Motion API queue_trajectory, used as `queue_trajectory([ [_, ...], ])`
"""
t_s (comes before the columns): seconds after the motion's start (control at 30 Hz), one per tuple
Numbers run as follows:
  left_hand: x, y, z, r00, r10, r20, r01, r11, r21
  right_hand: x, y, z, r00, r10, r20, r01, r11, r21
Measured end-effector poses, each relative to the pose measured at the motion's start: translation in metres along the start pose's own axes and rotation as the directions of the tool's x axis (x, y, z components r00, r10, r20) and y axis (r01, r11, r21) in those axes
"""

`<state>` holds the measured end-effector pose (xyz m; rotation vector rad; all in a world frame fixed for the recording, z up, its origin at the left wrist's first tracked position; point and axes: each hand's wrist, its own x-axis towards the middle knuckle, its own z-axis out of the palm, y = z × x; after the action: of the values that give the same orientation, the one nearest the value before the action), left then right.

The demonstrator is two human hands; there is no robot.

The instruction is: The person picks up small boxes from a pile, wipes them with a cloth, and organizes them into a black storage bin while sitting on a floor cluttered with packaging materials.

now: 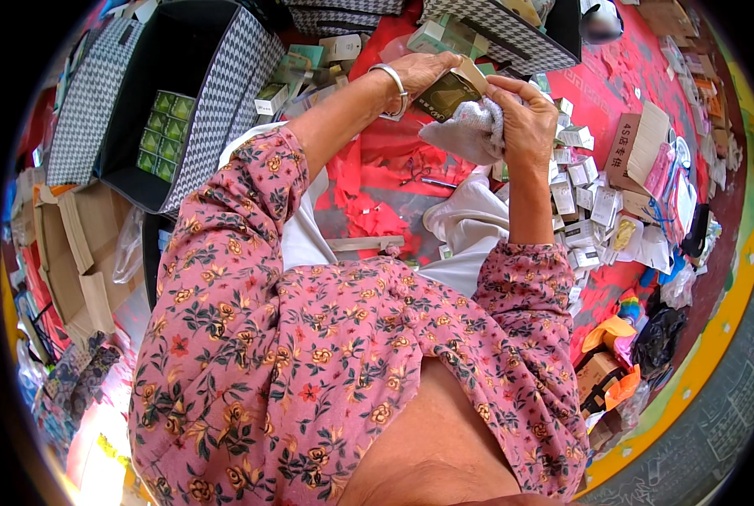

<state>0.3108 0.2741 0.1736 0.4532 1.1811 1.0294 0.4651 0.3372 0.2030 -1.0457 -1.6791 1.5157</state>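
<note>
Out in front of me, my left hand (428,74) grips a small dark green carton (446,94) from its left side; a pale flap stands up at its top. My right hand (526,114) is closed on a whitish cloth (470,135), which hangs against the carton's lower right. The fingertips of that hand reach the carton's upper right edge, by the flap. What is inside the carton cannot be seen.
At left, a houndstooth storage box (225,93) holds several green cartons (164,135). Another houndstooth box (512,38) stands beyond my hands. Many small white boxes (584,198) are heaped at right on the red sheeting (368,160). A brown cardboard box (82,253) lies left.
</note>
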Motion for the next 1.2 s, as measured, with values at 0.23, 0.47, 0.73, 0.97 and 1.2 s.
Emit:
queue_trajectory([
  [0.23,0.002,0.000,-0.003,0.998,-0.055,0.026,0.056,0.998,-0.030,0.001,0.002,0.000,0.995,-0.097,0.038,0.100,0.991,-0.093],
  [0.47,0.004,0.000,-0.002,0.990,-0.144,0.005,0.143,0.980,-0.135,0.003,0.006,-0.002,0.977,-0.202,0.073,0.215,0.933,-0.289],
  [0.73,0.009,-0.005,-0.004,0.991,-0.129,0.030,0.132,0.984,-0.118,-0.004,0.002,0.002,0.976,-0.213,0.041,0.212,0.899,-0.383],
  [0.97,0.004,-0.002,-0.002,0.984,-0.174,0.026,0.176,0.976,-0.130,-0.006,0.001,0.001,0.942,-0.324,0.090,0.323,0.801,-0.505],
  [1.2,0.011,-0.009,0.001,0.994,-0.101,-0.050,0.094,0.989,-0.116,-0.006,0.004,0.000,0.989,-0.122,0.080,0.135,0.973,-0.185],
])
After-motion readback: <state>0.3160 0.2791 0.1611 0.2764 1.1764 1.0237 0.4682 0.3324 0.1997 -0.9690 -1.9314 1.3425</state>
